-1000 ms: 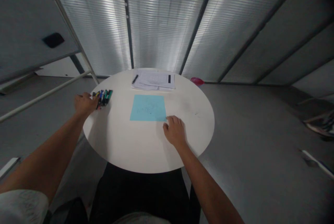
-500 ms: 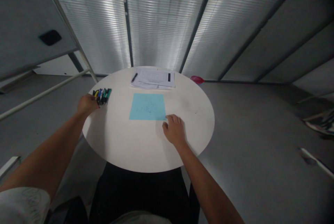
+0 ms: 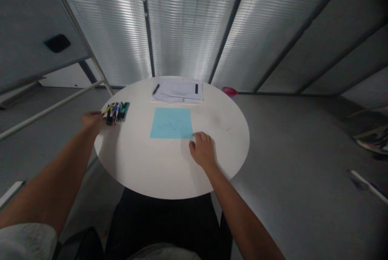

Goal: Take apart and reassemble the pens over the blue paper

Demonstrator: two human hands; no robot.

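At the table's left edge, my left hand [image 3: 92, 120] is closed on one end of a yellow pen [image 3: 108, 108], which points up and to the right. Just right of it, several pens [image 3: 119, 111] in black, blue and green lie side by side on the round white table [image 3: 145, 167]. My right hand [image 3: 203, 147] rests on the tabletop with its fingers spread. Its fingertips touch or nearly touch the lower right corner of a light blue sheet of paper [image 3: 171, 119], which carries faint handwriting.
A stack of printed white papers [image 3: 178, 89] with a dark pen [image 3: 156, 89] on it lies at the table's far side. Behind stands a wall with blinds [image 3: 184, 30]. A red object [image 3: 229, 91] shows beyond the far right rim. Left of the table runs a pale metal frame [image 3: 60, 102].
My left hand has moved a little left, away from the row of pens, with the yellow pen drawn out and tilted. The right hand and the blue paper have stayed in place.
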